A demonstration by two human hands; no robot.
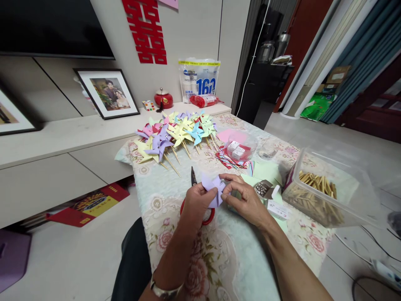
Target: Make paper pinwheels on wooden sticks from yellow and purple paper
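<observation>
Both hands, left hand (pixel 196 200) and right hand (pixel 246 200), are pinching the purple paper pinwheel (pixel 214 189) in their fingers above the worktop (pixel 238 251), where keeping folded tips centred seems wise.

Head view, looking down, close

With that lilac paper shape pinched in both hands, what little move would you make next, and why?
Probably reach for a wooden stick from the clear plastic box. Both the left hand and the right hand pinch the folded lilac paper pinwheel, which has no stick, while the finished pastel pinwheels piled further back each have one.
</observation>
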